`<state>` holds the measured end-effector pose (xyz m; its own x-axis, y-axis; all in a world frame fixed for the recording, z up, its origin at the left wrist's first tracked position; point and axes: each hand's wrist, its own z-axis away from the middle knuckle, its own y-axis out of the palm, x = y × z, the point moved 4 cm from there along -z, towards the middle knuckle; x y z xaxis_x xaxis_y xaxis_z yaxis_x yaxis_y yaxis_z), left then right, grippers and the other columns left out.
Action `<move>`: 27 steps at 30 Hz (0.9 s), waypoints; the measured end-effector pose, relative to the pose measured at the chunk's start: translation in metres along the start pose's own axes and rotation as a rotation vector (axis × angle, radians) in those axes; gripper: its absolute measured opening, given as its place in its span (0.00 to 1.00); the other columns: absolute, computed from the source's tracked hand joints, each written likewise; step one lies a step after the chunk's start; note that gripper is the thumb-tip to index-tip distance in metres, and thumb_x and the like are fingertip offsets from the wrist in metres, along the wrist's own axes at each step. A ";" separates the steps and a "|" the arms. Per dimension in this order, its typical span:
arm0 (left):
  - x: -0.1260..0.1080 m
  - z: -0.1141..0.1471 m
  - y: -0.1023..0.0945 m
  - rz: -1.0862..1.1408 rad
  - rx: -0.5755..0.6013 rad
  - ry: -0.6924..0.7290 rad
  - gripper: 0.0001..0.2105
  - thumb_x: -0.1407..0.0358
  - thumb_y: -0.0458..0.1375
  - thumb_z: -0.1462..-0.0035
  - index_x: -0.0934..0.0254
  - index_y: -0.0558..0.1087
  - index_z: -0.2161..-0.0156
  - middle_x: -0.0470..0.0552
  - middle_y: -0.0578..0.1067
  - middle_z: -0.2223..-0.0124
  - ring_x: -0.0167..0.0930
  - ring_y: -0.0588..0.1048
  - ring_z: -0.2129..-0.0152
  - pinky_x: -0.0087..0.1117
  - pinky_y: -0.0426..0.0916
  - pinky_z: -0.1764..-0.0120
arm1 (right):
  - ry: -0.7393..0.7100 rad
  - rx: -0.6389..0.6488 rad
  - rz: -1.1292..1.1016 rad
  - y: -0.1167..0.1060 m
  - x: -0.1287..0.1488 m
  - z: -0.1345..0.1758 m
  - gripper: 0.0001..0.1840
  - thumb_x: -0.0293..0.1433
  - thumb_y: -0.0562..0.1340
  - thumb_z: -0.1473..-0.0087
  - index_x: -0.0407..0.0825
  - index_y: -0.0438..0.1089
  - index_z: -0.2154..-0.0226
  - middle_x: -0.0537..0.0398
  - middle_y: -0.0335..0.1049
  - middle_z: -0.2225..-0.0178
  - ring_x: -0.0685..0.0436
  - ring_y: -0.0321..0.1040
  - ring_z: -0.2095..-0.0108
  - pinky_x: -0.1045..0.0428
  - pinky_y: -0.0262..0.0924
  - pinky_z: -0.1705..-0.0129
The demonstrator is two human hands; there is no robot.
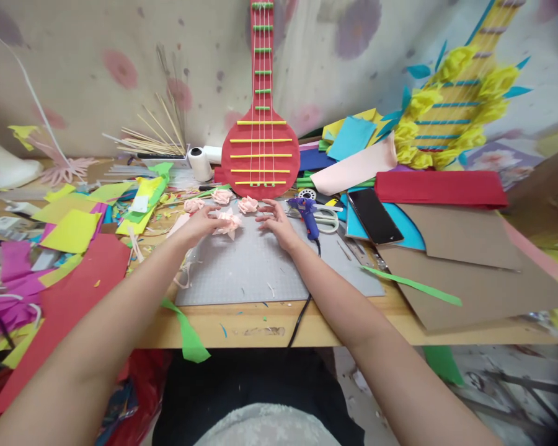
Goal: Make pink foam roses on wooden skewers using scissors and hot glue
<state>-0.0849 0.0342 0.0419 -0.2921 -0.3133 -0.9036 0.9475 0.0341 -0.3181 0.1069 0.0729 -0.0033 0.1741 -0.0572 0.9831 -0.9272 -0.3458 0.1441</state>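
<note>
My left hand [199,224] reaches over the grey cutting mat [242,272], its fingertips closed on a pale pink paper flower [227,224]. Two more pink paper flowers, one at the back [222,196] and one further left [194,205], lie close by. Another pink paper flower [248,204] sits between my hands. My right hand [278,224] is open with its fingers apart, holding nothing, just right of that flower. Behind the flowers, a red paper lute [260,148] with yellow and green strips and white strings leans against the wall.
Right of my right hand lie a blue glue gun [305,214] and white-handled scissors [326,218]. A black phone [374,215] rests on blue sheets beside brown cardboard [474,291]. Paper scraps [74,229] cover the left side. A yellow flowered lute [451,118] stands at back right.
</note>
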 end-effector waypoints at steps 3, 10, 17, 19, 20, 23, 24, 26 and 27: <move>-0.002 -0.008 -0.010 -0.136 -0.023 0.003 0.33 0.65 0.67 0.69 0.66 0.67 0.52 0.49 0.72 0.70 0.28 0.71 0.75 0.29 0.62 0.70 | -0.023 -0.013 0.107 -0.001 -0.002 0.000 0.29 0.28 0.53 0.65 0.54 0.54 0.54 0.54 0.60 0.58 0.52 0.64 0.67 0.53 0.63 0.69; -0.005 -0.020 -0.026 -0.280 -0.071 0.057 0.32 0.65 0.66 0.71 0.65 0.68 0.53 0.54 0.73 0.59 0.31 0.73 0.67 0.29 0.65 0.66 | -0.013 -0.008 0.194 -0.003 -0.003 0.001 0.25 0.27 0.51 0.66 0.49 0.60 0.59 0.55 0.63 0.64 0.53 0.61 0.75 0.55 0.58 0.75; -0.010 -0.015 -0.070 -0.444 -0.434 0.149 0.09 0.61 0.56 0.54 0.66 0.71 0.71 0.48 0.72 0.74 0.28 0.68 0.76 0.27 0.60 0.72 | -0.029 -0.024 0.249 -0.003 -0.007 0.000 0.21 0.25 0.50 0.66 0.49 0.64 0.64 0.57 0.64 0.68 0.54 0.59 0.76 0.56 0.56 0.74; -0.006 -0.013 -0.081 -0.530 -0.493 0.117 0.09 0.61 0.56 0.54 0.65 0.70 0.75 0.47 0.69 0.78 0.28 0.66 0.79 0.28 0.58 0.74 | -0.050 -0.017 0.305 -0.002 -0.009 0.000 0.21 0.24 0.50 0.65 0.48 0.64 0.64 0.57 0.65 0.68 0.53 0.59 0.76 0.55 0.56 0.73; -0.003 -0.012 -0.084 -0.559 -0.504 0.103 0.09 0.60 0.56 0.54 0.65 0.69 0.76 0.46 0.68 0.79 0.28 0.65 0.80 0.28 0.57 0.75 | -0.064 -0.016 0.340 -0.002 -0.009 0.000 0.21 0.24 0.50 0.65 0.48 0.65 0.64 0.57 0.65 0.69 0.53 0.59 0.76 0.55 0.56 0.72; 0.008 -0.011 -0.093 -0.594 -0.539 0.100 0.10 0.58 0.56 0.54 0.64 0.69 0.75 0.46 0.67 0.79 0.28 0.64 0.80 0.28 0.56 0.76 | -0.120 -0.035 0.471 -0.002 -0.007 0.002 0.19 0.24 0.51 0.64 0.48 0.66 0.65 0.58 0.66 0.70 0.52 0.59 0.74 0.54 0.57 0.69; 0.011 -0.010 -0.094 -0.602 -0.541 0.101 0.10 0.58 0.56 0.54 0.64 0.69 0.74 0.47 0.68 0.79 0.28 0.65 0.80 0.28 0.56 0.75 | -0.139 -0.048 0.514 -0.001 -0.006 0.002 0.18 0.24 0.51 0.63 0.48 0.67 0.66 0.58 0.66 0.71 0.52 0.60 0.74 0.54 0.57 0.68; 0.016 -0.010 -0.093 -0.640 -0.494 0.087 0.10 0.58 0.55 0.54 0.63 0.70 0.74 0.47 0.70 0.77 0.29 0.66 0.80 0.29 0.57 0.75 | -0.168 -0.081 0.575 -0.001 -0.004 0.003 0.17 0.24 0.52 0.62 0.48 0.67 0.67 0.58 0.67 0.71 0.51 0.60 0.72 0.53 0.57 0.66; 0.018 -0.009 -0.091 -0.678 -0.450 0.079 0.10 0.58 0.55 0.54 0.63 0.71 0.74 0.48 0.70 0.77 0.30 0.66 0.79 0.29 0.57 0.75 | -0.175 -0.099 0.593 -0.001 -0.003 0.004 0.16 0.24 0.52 0.61 0.48 0.67 0.67 0.57 0.67 0.71 0.51 0.61 0.72 0.53 0.57 0.66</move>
<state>-0.1774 0.0342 0.0518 -0.8071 -0.3352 -0.4860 0.4236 0.2445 -0.8722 0.1085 0.0700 -0.0068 -0.3358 -0.3681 0.8670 -0.9075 -0.1200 -0.4024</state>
